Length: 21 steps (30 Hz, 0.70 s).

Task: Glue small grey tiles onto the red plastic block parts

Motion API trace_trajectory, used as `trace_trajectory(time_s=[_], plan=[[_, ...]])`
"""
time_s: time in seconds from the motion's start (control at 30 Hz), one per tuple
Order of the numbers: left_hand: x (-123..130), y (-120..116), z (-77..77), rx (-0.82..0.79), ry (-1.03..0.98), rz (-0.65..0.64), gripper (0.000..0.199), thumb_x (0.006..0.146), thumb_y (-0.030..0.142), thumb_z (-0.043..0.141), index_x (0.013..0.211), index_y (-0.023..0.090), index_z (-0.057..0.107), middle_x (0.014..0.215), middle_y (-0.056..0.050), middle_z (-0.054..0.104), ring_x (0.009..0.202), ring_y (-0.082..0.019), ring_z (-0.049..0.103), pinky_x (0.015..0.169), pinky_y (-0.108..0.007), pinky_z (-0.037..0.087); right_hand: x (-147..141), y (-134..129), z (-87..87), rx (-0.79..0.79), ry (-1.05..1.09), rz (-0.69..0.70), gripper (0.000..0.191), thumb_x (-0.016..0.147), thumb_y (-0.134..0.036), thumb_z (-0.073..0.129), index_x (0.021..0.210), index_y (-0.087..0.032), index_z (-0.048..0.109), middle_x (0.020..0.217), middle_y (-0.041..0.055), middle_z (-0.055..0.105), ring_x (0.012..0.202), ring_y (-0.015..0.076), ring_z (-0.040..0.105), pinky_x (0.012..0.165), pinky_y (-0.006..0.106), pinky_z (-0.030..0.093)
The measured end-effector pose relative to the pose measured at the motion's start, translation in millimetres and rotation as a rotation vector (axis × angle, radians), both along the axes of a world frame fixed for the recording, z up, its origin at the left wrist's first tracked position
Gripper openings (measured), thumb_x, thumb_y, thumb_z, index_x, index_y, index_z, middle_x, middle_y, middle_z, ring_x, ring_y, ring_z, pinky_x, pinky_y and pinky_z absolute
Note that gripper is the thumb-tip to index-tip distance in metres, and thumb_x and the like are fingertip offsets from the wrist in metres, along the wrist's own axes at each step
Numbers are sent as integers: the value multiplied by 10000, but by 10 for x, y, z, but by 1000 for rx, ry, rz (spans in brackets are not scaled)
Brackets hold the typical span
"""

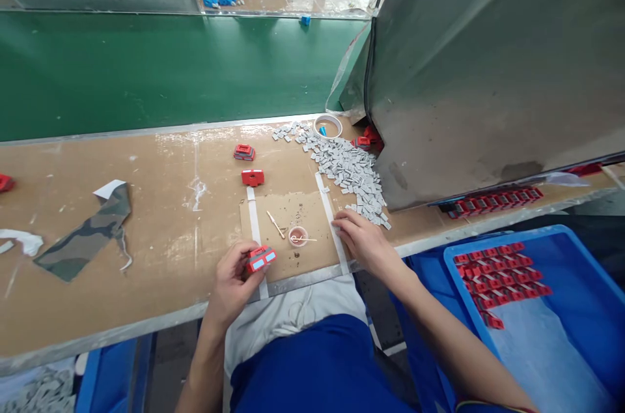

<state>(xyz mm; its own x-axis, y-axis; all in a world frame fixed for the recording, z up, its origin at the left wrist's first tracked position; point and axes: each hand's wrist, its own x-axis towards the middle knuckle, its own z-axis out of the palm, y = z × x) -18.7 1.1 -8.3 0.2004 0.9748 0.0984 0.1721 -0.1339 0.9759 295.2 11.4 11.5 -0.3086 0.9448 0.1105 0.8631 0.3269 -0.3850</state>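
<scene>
My left hand is closed around a small red toy vehicle part with a grey band and two pale blue windows. The part is held above the left white tape strip of a cardboard mat. My right hand rests over the mat's right strip, its fingers stretched out to the left and the thumb apart. Just beyond it spreads a heap of small grey flat pieces. Between my hands stands a small clear cup with a thin stick across it. A pale, thin brush-like tool lies beside the cup.
Two more red parts sit behind the mat. A tape roll lies at the heap's back edge. Camouflage cloth lies left. A large metal panel rises right, above a blue tray with rows of red parts. Someone works opposite.
</scene>
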Motion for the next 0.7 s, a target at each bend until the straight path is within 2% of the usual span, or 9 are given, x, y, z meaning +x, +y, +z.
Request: trace_trajectory(time_s=[0.13, 0.27, 0.37, 0.47, 0.57, 0.7], plan=[[-3, -14, -9, -2, -14, -13, 139, 920, 230, 717, 1048, 227, 661, 975, -27, 658, 813, -139, 648, 701, -213, 516, 28, 95, 42, -101, -109, 8, 130, 969, -110, 587, 944, -195, 682, 964, 90, 715, 853, 227, 684, 725, 304, 503], [0, -15, 1, 39, -21, -12, 123, 916, 228, 721, 1018, 224, 652, 965, -34, 635, 823, -153, 621, 686, -225, 495, 90, 175, 38, -196, -81, 33, 90, 930, -122, 667, 884, -200, 661, 845, 49, 698, 785, 215, 667, 683, 292, 465], [2, -10, 11, 78, -33, -4, 141, 911, 213, 722, 1028, 226, 644, 967, -39, 632, 853, -167, 617, 714, -242, 500, 115, 149, 30, -170, -38, 42, 124, 949, -146, 654, 838, -198, 638, 878, 47, 677, 748, 196, 646, 668, 290, 461], [1, -4, 12, 102, -39, -9, 145, 909, 193, 719, 1021, 230, 633, 970, -38, 622, 868, -167, 611, 729, -245, 495, 84, 86, 50, -117, -13, 73, 88, 961, -118, 604, 957, -192, 651, 1029, 78, 686, 838, 211, 663, 719, 305, 495], [5, 1, 8, 121, -41, -12, 146, 905, 181, 719, 1013, 230, 635, 967, -37, 614, 879, -164, 607, 741, -243, 493, 5, 45, 69, -75, -29, 126, 198, 975, -109, 573, 1135, -185, 660, 1148, 111, 690, 941, 238, 682, 770, 325, 521], [21, 5, 20, 93, -72, 19, 133, 899, 228, 736, 1014, 218, 670, 1025, -66, 626, 931, -181, 638, 740, -247, 522, -89, 30, 29, -48, -73, 119, 193, 1015, -143, 521, 1063, -188, 703, 998, 100, 688, 820, 221, 679, 703, 316, 509]])
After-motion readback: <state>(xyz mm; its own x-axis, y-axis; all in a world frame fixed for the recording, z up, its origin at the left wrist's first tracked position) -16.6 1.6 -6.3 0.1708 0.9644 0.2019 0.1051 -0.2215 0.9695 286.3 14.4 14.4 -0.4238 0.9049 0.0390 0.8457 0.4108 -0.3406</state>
